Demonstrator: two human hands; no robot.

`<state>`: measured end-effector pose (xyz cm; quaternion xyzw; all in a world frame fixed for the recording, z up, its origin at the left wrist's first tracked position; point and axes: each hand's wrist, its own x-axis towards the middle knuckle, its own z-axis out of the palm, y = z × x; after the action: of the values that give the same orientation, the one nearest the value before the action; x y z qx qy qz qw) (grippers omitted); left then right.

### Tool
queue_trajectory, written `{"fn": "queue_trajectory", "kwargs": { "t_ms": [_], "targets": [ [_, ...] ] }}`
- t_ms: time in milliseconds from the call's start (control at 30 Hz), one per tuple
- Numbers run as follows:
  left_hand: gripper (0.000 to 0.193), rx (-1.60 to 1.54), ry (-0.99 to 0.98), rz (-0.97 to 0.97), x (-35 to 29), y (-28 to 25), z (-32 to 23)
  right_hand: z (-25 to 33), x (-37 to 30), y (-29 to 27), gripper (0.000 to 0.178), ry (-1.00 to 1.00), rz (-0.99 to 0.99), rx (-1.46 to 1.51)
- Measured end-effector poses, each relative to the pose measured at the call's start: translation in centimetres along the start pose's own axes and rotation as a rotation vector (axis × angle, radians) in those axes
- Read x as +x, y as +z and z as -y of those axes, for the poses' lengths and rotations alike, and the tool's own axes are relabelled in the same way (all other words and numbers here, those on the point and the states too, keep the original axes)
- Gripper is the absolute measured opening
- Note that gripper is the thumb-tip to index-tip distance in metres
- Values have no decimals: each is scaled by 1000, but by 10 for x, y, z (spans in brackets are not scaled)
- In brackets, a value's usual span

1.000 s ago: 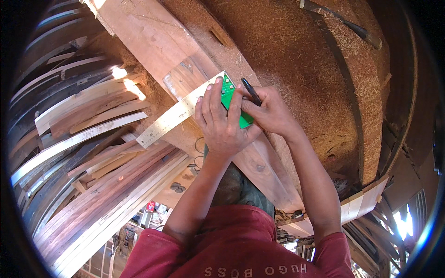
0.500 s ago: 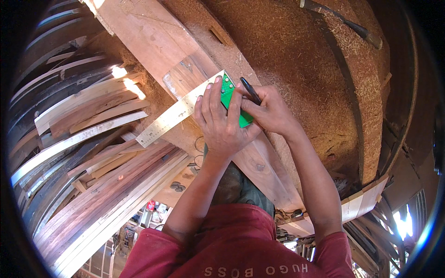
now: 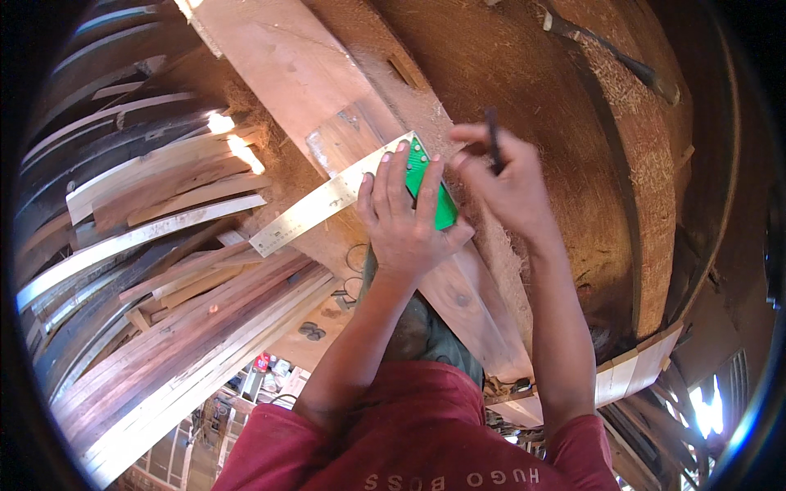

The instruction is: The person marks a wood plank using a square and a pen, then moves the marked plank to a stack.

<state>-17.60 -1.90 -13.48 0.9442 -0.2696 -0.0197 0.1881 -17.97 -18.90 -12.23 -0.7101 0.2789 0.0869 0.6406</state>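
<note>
A try square with a green handle and a pale metal blade (image 3: 307, 205) lies across a wooden board (image 3: 282, 61). My left hand (image 3: 409, 233) holds it down there, fingers spread over the blade and handle, thumb at the handle's lower end. Raised to the right of the square, my right hand (image 3: 512, 180) is closed around a dark pen (image 3: 494, 141) that points upward. This hand is slightly blurred and no longer beside the handle. The board runs diagonally from the upper left down towards my body, with a darker patch near the blade.
Long stacked planks (image 3: 188, 344) fill the left side. Wood shavings cover a broad brown wooden surface (image 3: 524, 90) at the right, where a dark bar-like tool (image 3: 610, 53) lies at the far end. Small items sit beyond the planks near my left elbow.
My right hand has lifted away from the square to the right, taking the pen with it. My left hand and the square keep their place on the board; the view has shifted slightly.
</note>
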Motion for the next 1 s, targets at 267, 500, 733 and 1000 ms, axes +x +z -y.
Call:
{"fn": "queue_trajectory", "kwargs": {
  "t_ms": [267,500,733,1000],
  "targets": [
    [70,-14,-33,35,-2,-7,-1,72,26,16,22,-250,52,-156],
    [102,21,-100,132,-20,4,4,77,40,66,23,-528,296,-425],
    [92,28,-60,190,-14,-3,3,83,41,79,22,-509,326,-601],
    [62,-67,-44,50,-8,-5,2,103,40,39,18,-468,221,-802]
  ]
}}
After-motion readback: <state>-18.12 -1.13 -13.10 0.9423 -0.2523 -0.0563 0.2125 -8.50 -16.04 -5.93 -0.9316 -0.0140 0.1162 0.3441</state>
